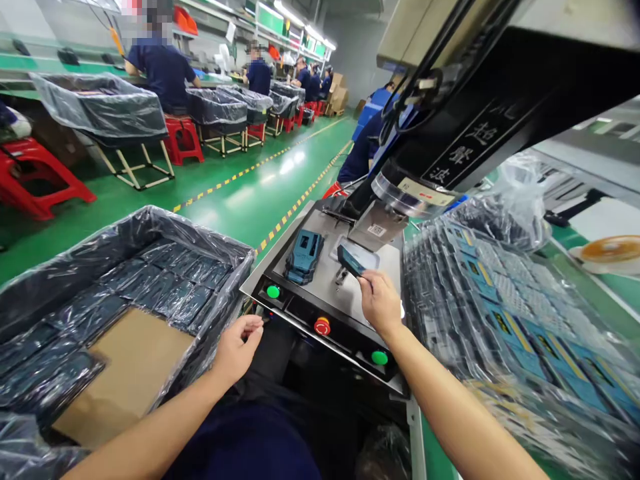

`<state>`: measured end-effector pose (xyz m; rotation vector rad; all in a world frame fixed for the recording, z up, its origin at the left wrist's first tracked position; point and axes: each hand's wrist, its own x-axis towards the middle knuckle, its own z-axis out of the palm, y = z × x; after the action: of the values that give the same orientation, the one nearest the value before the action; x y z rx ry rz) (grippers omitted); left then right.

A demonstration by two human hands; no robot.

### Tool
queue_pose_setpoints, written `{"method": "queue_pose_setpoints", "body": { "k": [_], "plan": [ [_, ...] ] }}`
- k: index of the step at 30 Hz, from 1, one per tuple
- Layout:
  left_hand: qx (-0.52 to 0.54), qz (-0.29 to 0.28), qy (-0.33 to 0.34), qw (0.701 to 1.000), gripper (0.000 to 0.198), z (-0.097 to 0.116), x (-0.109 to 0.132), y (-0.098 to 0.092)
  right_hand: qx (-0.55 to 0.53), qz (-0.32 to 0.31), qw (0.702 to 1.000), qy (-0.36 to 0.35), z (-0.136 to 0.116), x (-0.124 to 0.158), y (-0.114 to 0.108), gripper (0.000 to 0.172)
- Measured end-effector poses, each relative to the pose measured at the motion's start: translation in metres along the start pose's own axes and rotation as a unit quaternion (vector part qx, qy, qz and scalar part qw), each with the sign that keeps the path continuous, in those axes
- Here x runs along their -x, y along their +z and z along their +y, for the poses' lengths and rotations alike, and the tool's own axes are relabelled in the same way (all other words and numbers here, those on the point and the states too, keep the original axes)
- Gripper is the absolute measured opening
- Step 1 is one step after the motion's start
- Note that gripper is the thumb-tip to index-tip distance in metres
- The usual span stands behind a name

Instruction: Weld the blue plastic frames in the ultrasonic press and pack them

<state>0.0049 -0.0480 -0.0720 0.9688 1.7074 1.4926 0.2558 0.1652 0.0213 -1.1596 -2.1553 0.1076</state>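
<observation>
Right hand (380,303): thumb and fingers pinched together, clamped on a dark blue plastic casing (351,260), which tilts just beyond the fingertips, above a pale fixture (364,253). Left hand (239,350): fingers together and curled, beside the left corner of the black control panel (295,320); cannot tell if they hold anything.

Between the hands, on that panel: red emergency stop (323,326), green buttons (273,291). Ahead of the fingers, a teal casing (303,257) lies on the steel plate (330,227) under the ultrasonic welder head (415,190).

Left of the left fingers: plastic-lined bin (210,250), rows of dark casings (170,293), cardboard sheet (125,373). Right of the right fingers: plastic-wrapped stacked trays (520,340).

Far off: green floor (235,200), yellow dashed line (240,173), red stools (183,140), seated co-worker (163,73).
</observation>
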Motion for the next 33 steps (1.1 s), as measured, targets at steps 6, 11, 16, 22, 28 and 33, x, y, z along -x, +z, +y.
{"method": "queue_pose_setpoints", "body": {
  "k": [6, 11, 16, 22, 28, 33],
  "plan": [
    [0.023, -0.079, -0.001, 0.997, 0.030, 0.034, 0.000, 0.023, -0.379, -0.241, 0.820, 0.354, -0.046, 0.081, -0.033, 0.043],
    [0.069, -0.244, -0.149, 0.956, 0.049, 0.046, -0.003, 0.050, -0.563, -0.341, 0.562, 0.501, -0.053, 0.127, -0.008, 0.042],
    [0.029, -0.322, -0.243, 0.914, 0.043, 0.041, 0.004, 0.059, -0.571, -0.294, 0.578, 0.503, -0.044, 0.154, 0.014, 0.044],
    [0.012, -0.289, -0.273, 0.918, 0.044, 0.032, 0.011, 0.058, -0.534, -0.294, 0.654, 0.448, -0.041, 0.169, 0.025, 0.048],
    [-0.090, -0.308, -0.225, 0.920, 0.032, 0.016, 0.010, 0.054, -0.404, -0.318, 0.793, 0.327, -0.045, 0.171, 0.028, 0.030],
    [-0.205, -0.293, -0.144, 0.923, 0.037, 0.018, 0.011, 0.058, -0.408, -0.294, 0.797, 0.336, -0.046, 0.177, 0.035, 0.034]
  ]
}}
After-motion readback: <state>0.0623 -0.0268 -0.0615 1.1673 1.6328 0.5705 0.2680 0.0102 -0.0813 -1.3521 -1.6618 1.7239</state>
